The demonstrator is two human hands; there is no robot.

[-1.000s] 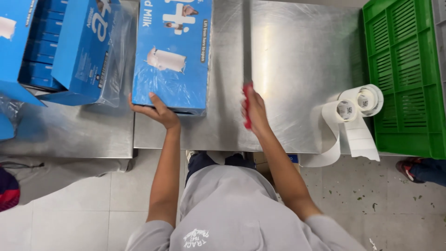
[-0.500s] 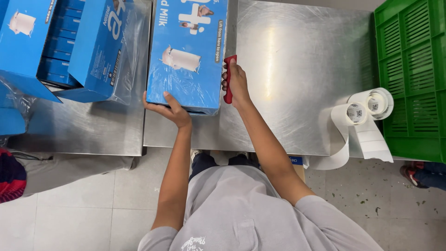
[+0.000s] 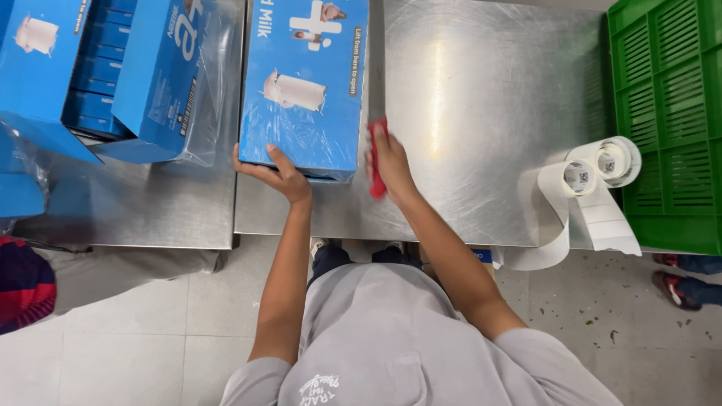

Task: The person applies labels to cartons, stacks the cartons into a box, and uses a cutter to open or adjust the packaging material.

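Down at the near edge of the steel surface [image 3: 481, 113], your left hand [image 3: 277, 173] is cupped on the front corner of the shrink-wrapped blue carton [image 3: 304, 86], fingers curled over the edge. Your right hand [image 3: 391, 162] has its grip closed around a red cutter [image 3: 376, 158], pressed against the carton's right side. Off right, two label rolls [image 3: 602, 167] sit beside a green crate [image 3: 665, 113]. Farther left, more blue cartons [image 3: 98, 68] are stacked.

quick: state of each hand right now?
Left hand: open, fingers spread on the near edge of the blue carton, not gripping.
Right hand: closed on a red tool, beside the carton.
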